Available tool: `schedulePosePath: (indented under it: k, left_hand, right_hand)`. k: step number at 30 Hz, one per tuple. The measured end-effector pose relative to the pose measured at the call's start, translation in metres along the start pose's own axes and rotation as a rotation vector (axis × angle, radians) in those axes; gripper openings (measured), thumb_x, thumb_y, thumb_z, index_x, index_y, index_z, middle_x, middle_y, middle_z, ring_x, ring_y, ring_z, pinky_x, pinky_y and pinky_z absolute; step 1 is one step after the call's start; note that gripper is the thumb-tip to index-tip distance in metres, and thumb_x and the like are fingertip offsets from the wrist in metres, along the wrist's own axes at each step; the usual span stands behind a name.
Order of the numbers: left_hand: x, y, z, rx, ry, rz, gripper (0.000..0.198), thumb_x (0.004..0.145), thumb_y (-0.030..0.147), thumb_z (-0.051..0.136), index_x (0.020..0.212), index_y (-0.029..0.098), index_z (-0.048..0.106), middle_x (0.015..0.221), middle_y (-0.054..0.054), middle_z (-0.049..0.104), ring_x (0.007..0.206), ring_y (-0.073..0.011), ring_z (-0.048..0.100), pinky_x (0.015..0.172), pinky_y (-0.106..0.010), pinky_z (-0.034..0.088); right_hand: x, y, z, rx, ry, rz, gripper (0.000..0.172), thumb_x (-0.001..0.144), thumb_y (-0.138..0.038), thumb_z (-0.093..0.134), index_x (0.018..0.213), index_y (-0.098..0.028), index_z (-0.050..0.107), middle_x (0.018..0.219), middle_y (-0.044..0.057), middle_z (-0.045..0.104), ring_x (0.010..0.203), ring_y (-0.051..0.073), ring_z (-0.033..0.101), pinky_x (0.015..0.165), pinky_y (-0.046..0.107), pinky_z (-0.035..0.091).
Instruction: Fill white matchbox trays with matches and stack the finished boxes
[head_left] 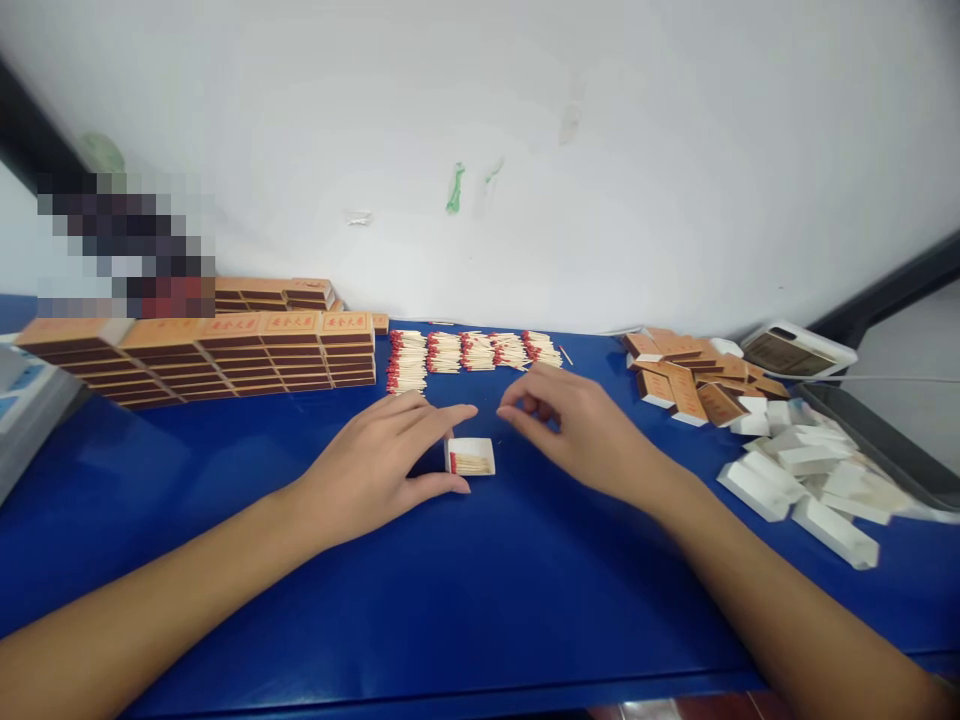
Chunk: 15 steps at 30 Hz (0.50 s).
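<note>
Left hand (369, 452) spreads around a white rectangular cardboard tray (474, 446) of red-tipped matches (471, 464); right hand (583, 425) curls nearby, hold unclear.

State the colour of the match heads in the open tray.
The match heads are red, seen best in the head view.

Left hand (382, 450) and right hand (581, 430), one each; part-filled match tray (474, 447), one; columns of red-tipped matches (463, 352), five; loose match (566, 355) right of these, one. Stacked matchboxes (231, 328), front row's top layer, five. Heaped orange boxes (682, 385) and white trays (814, 455), several each, overlapping beyond count.
</note>
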<state>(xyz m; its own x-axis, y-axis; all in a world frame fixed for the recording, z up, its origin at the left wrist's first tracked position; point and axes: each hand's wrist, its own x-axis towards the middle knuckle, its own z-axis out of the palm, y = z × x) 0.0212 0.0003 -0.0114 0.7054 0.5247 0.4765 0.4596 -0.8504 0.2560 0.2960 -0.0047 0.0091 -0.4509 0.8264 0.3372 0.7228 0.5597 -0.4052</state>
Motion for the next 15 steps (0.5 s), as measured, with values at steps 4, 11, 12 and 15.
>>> schedulePosePath:
  k: [4, 11, 12, 15]
  left_hand:
    - [-0.001, 0.0, 0.0, -0.011, -0.009, -0.013, 0.061, 0.094, 0.047, 0.077, 0.144, 0.017, 0.059, 0.105, -0.007, 0.073, 0.1, -0.0245, 0.068, 0.093, -0.041, 0.059]
    - [0.0, 0.001, 0.001, -0.008, -0.016, -0.004, 0.063, 0.093, 0.046, 0.079, 0.146, 0.02, 0.057, 0.106, -0.006, 0.074, 0.1, -0.024, 0.068, 0.093, -0.04, 0.059]
    - [0.0, 0.001, 0.001, -0.007, -0.017, -0.008, 0.063, 0.093, 0.046, 0.078, 0.146, 0.02, 0.057, 0.106, -0.006, 0.074, 0.101, -0.024, 0.068, 0.093, -0.04, 0.059]
    - [0.001, 0.002, 0.001, -0.01, -0.03, -0.019, 0.062, 0.094, 0.047, 0.077, 0.146, 0.02, 0.057, 0.106, -0.007, 0.074, 0.101, -0.0241, 0.068, 0.094, -0.041, 0.059]
  right_hand:
    - [0.008, 0.043, 0.002, -0.134, 0.152, 0.08, 0.005, 0.099, -0.024, 0.066, 0.1, -0.02, 0.069, 0.091, 0.005, 0.065, 0.08, 0.021, 0.061, 0.073, 0.035, 0.047]
    - [0.024, 0.077, 0.017, -0.207, 0.2, 0.112, 0.007, 0.095, -0.027, 0.07, 0.097, -0.02, 0.067, 0.097, 0.009, 0.066, 0.093, 0.028, 0.063, 0.083, 0.04, 0.049]
    - [0.024, 0.077, 0.017, -0.214, 0.18, 0.113, 0.007, 0.096, -0.027, 0.068, 0.099, -0.02, 0.067, 0.1, 0.01, 0.066, 0.097, 0.028, 0.063, 0.085, 0.041, 0.05]
    - [0.024, 0.079, 0.015, -0.212, 0.127, 0.115, 0.01, 0.099, -0.028, 0.063, 0.105, -0.021, 0.066, 0.106, 0.011, 0.065, 0.102, 0.03, 0.062, 0.088, 0.043, 0.05]
